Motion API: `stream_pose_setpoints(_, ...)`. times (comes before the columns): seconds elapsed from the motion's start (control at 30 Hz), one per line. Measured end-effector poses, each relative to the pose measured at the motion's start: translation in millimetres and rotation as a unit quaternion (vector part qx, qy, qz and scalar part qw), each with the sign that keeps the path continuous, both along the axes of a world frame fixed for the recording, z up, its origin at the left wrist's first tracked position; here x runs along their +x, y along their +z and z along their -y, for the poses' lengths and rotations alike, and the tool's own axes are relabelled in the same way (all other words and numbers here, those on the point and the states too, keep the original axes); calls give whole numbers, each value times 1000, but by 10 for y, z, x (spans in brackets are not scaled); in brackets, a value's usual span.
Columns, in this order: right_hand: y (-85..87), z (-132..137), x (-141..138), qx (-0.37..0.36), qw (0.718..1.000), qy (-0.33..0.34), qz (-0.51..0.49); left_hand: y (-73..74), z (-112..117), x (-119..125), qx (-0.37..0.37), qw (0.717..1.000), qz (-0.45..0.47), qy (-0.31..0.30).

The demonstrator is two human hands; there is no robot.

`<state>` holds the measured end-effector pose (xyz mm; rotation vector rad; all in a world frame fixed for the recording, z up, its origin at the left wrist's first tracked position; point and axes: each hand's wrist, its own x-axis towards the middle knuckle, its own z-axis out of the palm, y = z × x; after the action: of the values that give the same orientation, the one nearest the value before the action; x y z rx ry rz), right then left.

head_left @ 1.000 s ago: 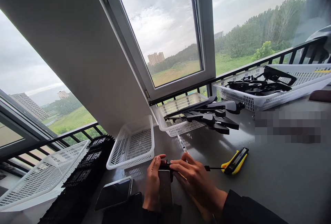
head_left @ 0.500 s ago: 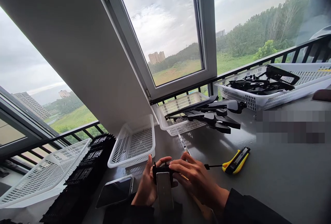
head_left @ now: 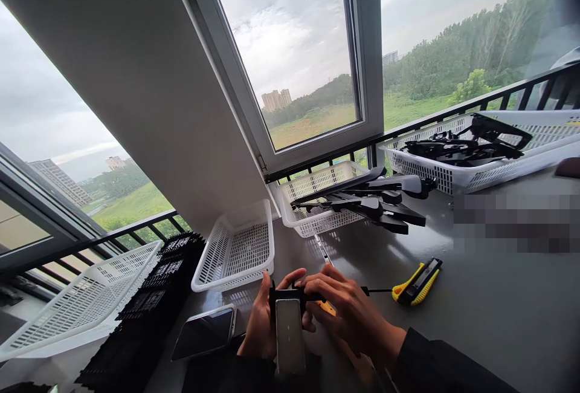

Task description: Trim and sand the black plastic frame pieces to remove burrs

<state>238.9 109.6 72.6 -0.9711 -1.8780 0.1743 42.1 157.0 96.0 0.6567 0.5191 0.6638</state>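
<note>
My left hand [head_left: 259, 323] is closed around the left end of a black caliper [head_left: 290, 294], its thumb pointing up. On the caliper's right part, the fingers of my right hand [head_left: 351, 305] are bent and pressing. A thin dark rod sticks out of the tool past my right hand. Just below the caliper, between both hands, is a grey rectangular block [head_left: 290, 332]; whether the jaws touch it I cannot tell. To the right, a yellow and black utility knife [head_left: 417, 282] lies on the grey table [head_left: 489, 308].
A smartphone [head_left: 203, 332] lies left of my hands. Behind it stands a white basket [head_left: 233, 281], beside stacked black lattice parts [head_left: 140, 314]. Another white basket [head_left: 312, 230] holds long black parts [head_left: 376, 199]. Black frames [head_left: 466, 148] fill a basket at the right.
The view has shifted slightly, so most things sit a little further right. Both hands keep hold of the caliper, with the right fingers slightly moved.
</note>
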Motion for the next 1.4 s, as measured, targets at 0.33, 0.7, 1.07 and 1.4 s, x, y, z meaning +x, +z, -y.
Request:
stream_pose_setpoints(0.33,99,-10,100,-152,983,-94,33,50,11,80,55,998,1,44)
stream_pose_setpoints(0.7,48,-24,154,-168,978,-105,68,59,20,-78,76,993,-82,-39)
stream_pose_setpoints(1.07,85,-43,252,-138,981,-100,95,-9,61,-20,59,991,-70,-99)
stream_pose_setpoints(1.4,62,-60,279,-49,989,-106,86,-53,96,39,89,991,-71,-65)
